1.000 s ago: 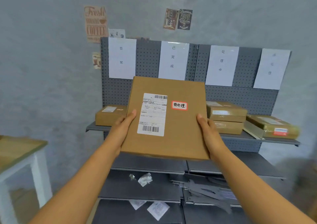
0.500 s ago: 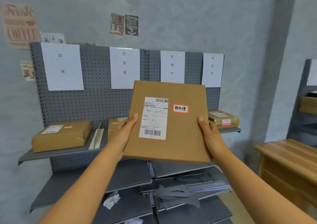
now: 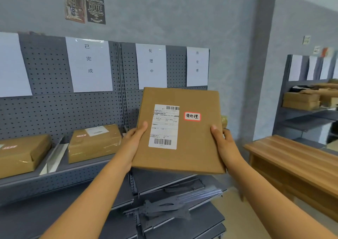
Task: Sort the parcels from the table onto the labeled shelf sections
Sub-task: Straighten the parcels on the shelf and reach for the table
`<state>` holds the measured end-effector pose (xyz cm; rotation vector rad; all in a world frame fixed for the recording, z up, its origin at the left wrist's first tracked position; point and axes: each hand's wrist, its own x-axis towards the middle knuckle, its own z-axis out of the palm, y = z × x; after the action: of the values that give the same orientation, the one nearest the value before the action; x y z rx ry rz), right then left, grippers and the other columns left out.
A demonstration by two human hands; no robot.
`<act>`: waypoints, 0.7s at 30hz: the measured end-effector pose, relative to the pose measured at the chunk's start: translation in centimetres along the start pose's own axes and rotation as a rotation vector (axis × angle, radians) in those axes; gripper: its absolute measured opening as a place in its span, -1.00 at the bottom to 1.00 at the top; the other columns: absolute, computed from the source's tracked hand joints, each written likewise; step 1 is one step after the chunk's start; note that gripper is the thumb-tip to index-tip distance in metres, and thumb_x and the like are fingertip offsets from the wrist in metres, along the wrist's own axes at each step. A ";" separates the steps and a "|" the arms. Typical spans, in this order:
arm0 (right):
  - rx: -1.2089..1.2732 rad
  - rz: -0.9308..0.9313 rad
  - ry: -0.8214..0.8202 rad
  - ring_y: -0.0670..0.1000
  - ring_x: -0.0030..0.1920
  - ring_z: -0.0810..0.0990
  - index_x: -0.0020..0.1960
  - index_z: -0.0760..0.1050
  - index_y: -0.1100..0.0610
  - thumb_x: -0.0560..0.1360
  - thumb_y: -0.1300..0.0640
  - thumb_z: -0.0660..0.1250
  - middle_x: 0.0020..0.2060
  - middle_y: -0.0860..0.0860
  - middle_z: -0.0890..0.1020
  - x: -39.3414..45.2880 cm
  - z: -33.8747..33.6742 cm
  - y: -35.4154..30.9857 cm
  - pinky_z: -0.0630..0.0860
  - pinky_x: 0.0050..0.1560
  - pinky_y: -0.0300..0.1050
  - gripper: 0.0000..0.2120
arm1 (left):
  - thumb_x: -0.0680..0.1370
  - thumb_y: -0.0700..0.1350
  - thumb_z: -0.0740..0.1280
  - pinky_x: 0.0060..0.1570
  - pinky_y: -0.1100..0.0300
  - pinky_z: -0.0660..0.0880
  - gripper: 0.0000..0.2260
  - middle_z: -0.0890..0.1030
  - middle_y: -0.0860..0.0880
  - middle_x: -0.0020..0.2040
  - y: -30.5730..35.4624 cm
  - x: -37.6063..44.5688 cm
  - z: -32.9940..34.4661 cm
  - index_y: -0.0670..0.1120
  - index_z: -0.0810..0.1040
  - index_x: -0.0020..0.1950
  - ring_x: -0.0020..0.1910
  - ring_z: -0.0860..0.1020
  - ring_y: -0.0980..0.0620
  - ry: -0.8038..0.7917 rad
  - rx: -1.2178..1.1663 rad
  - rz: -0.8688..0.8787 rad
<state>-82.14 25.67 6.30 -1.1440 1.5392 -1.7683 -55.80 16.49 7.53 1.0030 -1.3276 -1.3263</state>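
Observation:
I hold a flat brown cardboard parcel (image 3: pixel 193 143) in front of the grey pegboard shelf (image 3: pixel 54 110). It bears a white shipping label and a red-edged sticker reading 待处理. My left hand (image 3: pixel 134 138) grips its left edge, thumb on top. My right hand (image 3: pixel 222 140) grips the right edge the same way. The parcel sits below the white section signs 处理中 (image 3: pixel 151 65) and 待处理 (image 3: pixel 197 65), hiding the shelf board under them. Further left hangs the sign 已完成 (image 3: pixel 89 63).
Two taped brown parcels (image 3: pixel 94 142) (image 3: pixel 20 154) lie on the shelf board to the left, a thin divider (image 3: pixel 53 158) between them. Lower shelf boards and loose metal brackets (image 3: pixel 164 207) lie below. A wooden table (image 3: pixel 296 162) stands right, with another stocked shelf (image 3: pixel 307 99) behind it.
The view has swung right and closer to the shelf. The parcel, still held in both hands, now sits in front of the right-hand sections; the wooden table at the right looms larger.

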 end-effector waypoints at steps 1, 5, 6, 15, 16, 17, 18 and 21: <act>0.001 -0.001 0.003 -0.10 -0.09 0.61 0.22 0.33 -0.10 0.56 -0.26 0.20 -0.03 -0.11 0.59 1.1 -1.1 0.5 0.44 -0.26 -0.24 -0.66 | 0.31 0.43 0.39 0.01 -0.09 0.64 -0.36 0.73 0.01 0.01 -0.3 0.9 1.4 0.07 0.55 0.25 -0.03 0.70 -0.06 0.000 -0.001 -0.005; -0.033 0.003 -0.007 -0.13 -0.11 0.59 0.26 0.31 -0.08 0.56 -0.27 0.19 -0.05 -0.13 0.57 6.3 -6.0 2.5 0.43 -0.29 -0.27 -0.61 | 0.38 0.39 0.38 -0.27 0.12 0.63 -0.48 0.74 0.05 -0.08 -1.6 4.0 7.8 0.09 0.57 0.18 -0.15 0.72 0.03 0.026 -0.008 0.005; -0.043 0.003 -0.008 -0.15 -0.12 0.59 0.27 0.31 -0.07 0.56 -0.27 0.19 -0.04 -0.13 0.56 7.9 -7.4 3.0 0.43 -0.32 -0.30 -0.61 | 0.37 0.39 0.38 -0.29 0.14 0.62 -0.49 0.74 0.06 -0.09 -1.9 4.7 9.5 0.09 0.57 0.16 -0.17 0.72 0.04 0.030 -0.012 0.003; -0.078 0.069 -0.051 -0.20 -0.17 0.58 0.30 0.33 -0.06 0.54 -0.32 0.18 -0.08 -0.16 0.57 21.2 -16.6 6.6 0.41 -0.37 -0.34 -0.54 | 0.25 0.44 0.39 -0.06 0.02 0.63 -0.30 0.72 0.04 0.02 -3.8 11.9 22.6 0.09 0.53 0.27 0.00 0.70 -0.01 0.029 -0.026 -0.059; -0.075 0.081 -0.059 -0.19 -0.17 0.58 0.30 0.33 -0.06 0.54 -0.32 0.18 -0.09 -0.16 0.58 22.2 -17.0 7.1 0.41 -0.34 -0.31 -0.54 | 0.27 0.43 0.39 -0.02 -0.02 0.63 -0.32 0.72 0.02 0.03 -4.1 12.7 23.3 0.09 0.52 0.28 0.01 0.69 -0.03 0.027 -0.027 -0.074; -0.068 0.095 -0.065 -0.17 -0.16 0.59 0.29 0.33 -0.06 0.54 -0.33 0.17 -0.09 -0.16 0.58 23.5 -17.4 7.8 0.42 -0.33 -0.29 -0.54 | 0.33 0.41 0.39 0.03 -0.05 0.62 -0.36 0.72 0.01 0.04 -4.4 13.8 24.2 0.09 0.51 0.29 0.03 0.69 -0.04 0.024 -0.029 -0.089; -0.060 0.112 -0.066 -0.16 -0.16 0.60 0.28 0.34 -0.06 0.54 -0.33 0.17 -0.08 -0.15 0.59 24.8 -17.8 8.4 0.43 -0.32 -0.27 -0.55 | 0.39 0.37 0.38 0.05 -0.06 0.62 -0.42 0.72 0.01 0.05 -4.6 14.9 25.0 0.09 0.51 0.30 0.04 0.68 -0.05 0.020 -0.031 -0.107; -0.028 0.158 -0.084 -0.12 -0.11 0.62 0.28 0.37 -0.05 0.55 -0.31 0.19 -0.05 -0.12 0.61 29.4 -18.9 10.2 0.45 -0.27 -0.21 -0.56 | 0.47 0.28 0.37 0.04 -0.07 0.61 -0.49 0.70 -0.02 0.09 -5.4 18.9 27.5 0.09 0.46 0.34 0.06 0.67 -0.07 0.014 -0.038 -0.165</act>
<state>-114.50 9.04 3.98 -1.0650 1.5636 -1.5801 -86.69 2.96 5.48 1.1123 -1.2257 -1.4596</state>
